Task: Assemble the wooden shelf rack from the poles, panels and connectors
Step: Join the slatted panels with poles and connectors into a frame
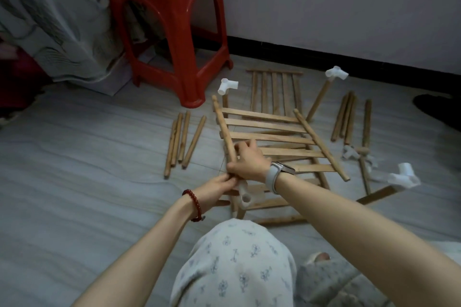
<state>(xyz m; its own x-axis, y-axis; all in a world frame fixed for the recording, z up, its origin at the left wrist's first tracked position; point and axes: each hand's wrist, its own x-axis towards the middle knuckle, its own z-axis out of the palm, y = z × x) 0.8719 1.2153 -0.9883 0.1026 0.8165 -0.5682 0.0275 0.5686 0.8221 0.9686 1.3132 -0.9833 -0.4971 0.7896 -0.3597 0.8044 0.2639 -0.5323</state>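
- Grey tiled floor (87, 157) fills the frame, red stool (169, 30) at upper centre.
- Slatted panel (269, 137) lies mid-frame.
- Right hand (247, 159) grips the panel's left pole (223, 127).
- Left hand (219, 185) pinches that pole just above a white connector (243, 193).
- Loose poles (182, 139) lie left of centre.

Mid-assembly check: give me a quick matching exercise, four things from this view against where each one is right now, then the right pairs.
Things:
1. red stool
2. loose poles
3. flat slatted panel
4. white connector

Places:
A. lying on the floor left of the panel being worked on
B. lying flat near the wall, beyond the panel being worked on
C. standing at the far left, beside the draped cloth
D. at the near end of the pole gripped by the right hand, just below the left hand

Pairs: 1-C, 2-A, 3-B, 4-D
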